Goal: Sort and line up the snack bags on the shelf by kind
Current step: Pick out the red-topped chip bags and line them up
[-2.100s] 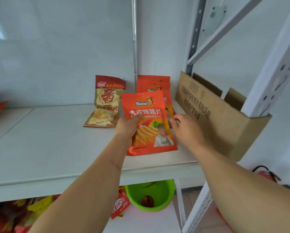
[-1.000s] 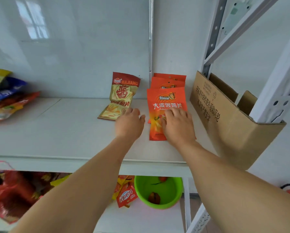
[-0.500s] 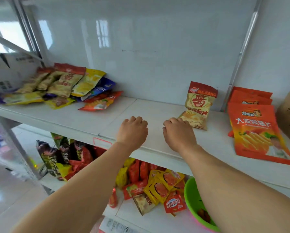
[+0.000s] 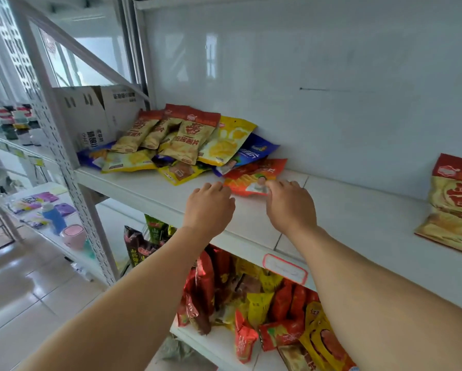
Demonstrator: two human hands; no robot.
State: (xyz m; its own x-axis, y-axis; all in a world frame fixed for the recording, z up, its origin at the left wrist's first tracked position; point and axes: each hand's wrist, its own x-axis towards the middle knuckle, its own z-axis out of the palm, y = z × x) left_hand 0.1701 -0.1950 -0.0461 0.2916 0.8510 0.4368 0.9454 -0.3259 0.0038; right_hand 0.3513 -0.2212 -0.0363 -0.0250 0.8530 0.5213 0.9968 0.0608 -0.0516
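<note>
The orange snack bag (image 4: pixel 254 175) lies flat on the white shelf (image 4: pixel 358 218), at the near right edge of the mixed pile of bags (image 4: pixel 181 140) by the shelf's left end; its long axis runs diagonally, from the near left up toward the back wall at the right. The right hand (image 4: pixel 291 204) pinches the bag's near corner with curled fingers. The left hand (image 4: pixel 209 207) hovers just beside it, fingers loosely curled, holding nothing. A tan-and-red bag (image 4: pixel 452 204) leans at the shelf's right end.
</note>
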